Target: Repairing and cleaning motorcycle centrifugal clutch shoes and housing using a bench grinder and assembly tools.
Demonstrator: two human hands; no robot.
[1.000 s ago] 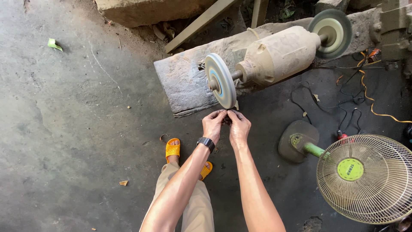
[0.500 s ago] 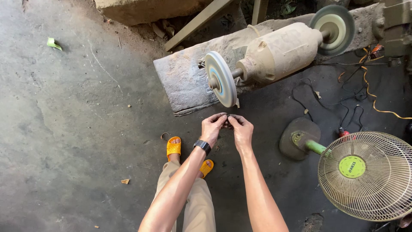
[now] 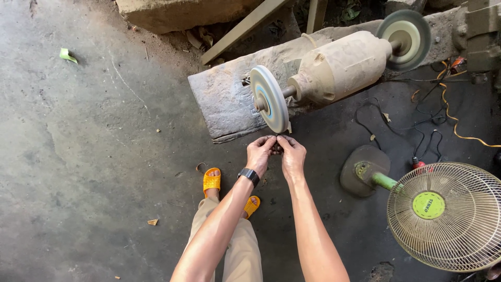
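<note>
My left hand (image 3: 260, 153) and my right hand (image 3: 292, 154) meet fingertip to fingertip just below the near grinding wheel (image 3: 269, 98). Between the fingers they pinch a small dark piece (image 3: 276, 147), too small to tell what it is. The wheel is grey with a blue ring and sits on the shaft of a dusty bench grinder motor (image 3: 339, 67). A second wheel (image 3: 405, 32) turns at the motor's far end. A black watch (image 3: 249, 175) is on my left wrist.
The grinder rests on a worn wooden block (image 3: 224, 102) on a concrete floor. A standing fan (image 3: 443, 214) with a green hub lies at the right, its round base (image 3: 362, 169) beside it. Cables (image 3: 433, 128) trail behind. My feet wear orange sandals (image 3: 211, 180).
Both hands have stayed joined under the wheel, shifting only slightly. The view has drifted a little.
</note>
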